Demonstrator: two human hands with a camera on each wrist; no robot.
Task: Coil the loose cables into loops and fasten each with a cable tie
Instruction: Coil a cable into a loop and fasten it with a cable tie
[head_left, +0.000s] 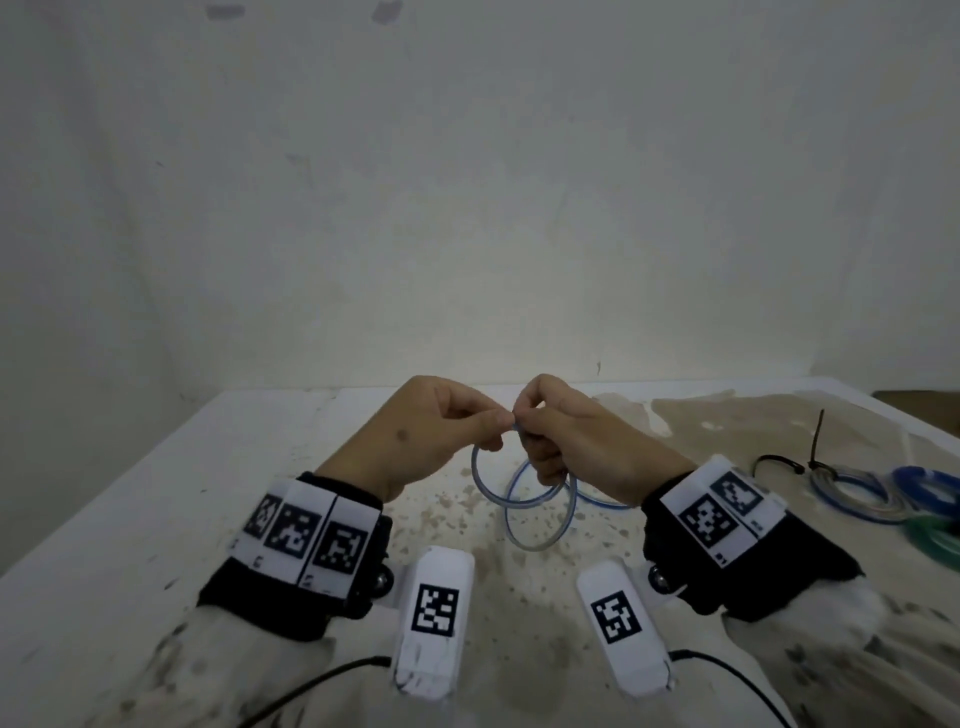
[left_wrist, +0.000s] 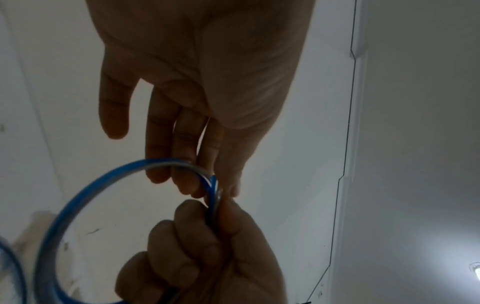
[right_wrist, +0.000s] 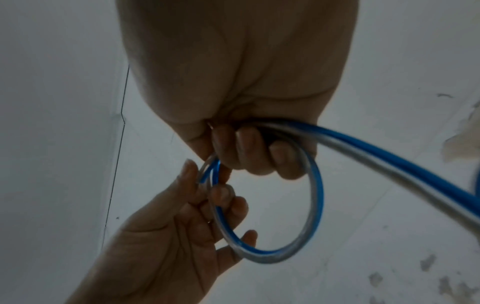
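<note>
While both hands work above the counter (head_left: 130, 493), the entry reads as follows.

Item 1: blue-and-clear cable (head_left: 524, 519), part coiled. 2 loops hang below the hands, the lower one at or just over the counter; contact cannot be told from the head view. A further run trails off to the right under the right wrist.

Item 2: right hand (head_left: 582, 441). Grip closed round the gathered turns, fingers curled over them in the right wrist view, probably to keep the finished loops from springing apart.

Item 3: left hand (head_left: 431, 431). Thumb and forefinger pinch the cable where it meets the right hand; the other fingers lie looser behind the loop. It seems placed to feed and size the next turn against the ones already held.

Item 4: bundled coils (head_left: 893, 499), clear, blue and green, at the right edge of the counter, well apart from the hands. At least 1 appears fastened, with a black cable tie (head_left: 816, 441) standing up from it; the blur leaves this uncertain.

Status, as judged: coiling step in hand, no tie yet on the held cable. The trailing run needs gathering first.
</note>
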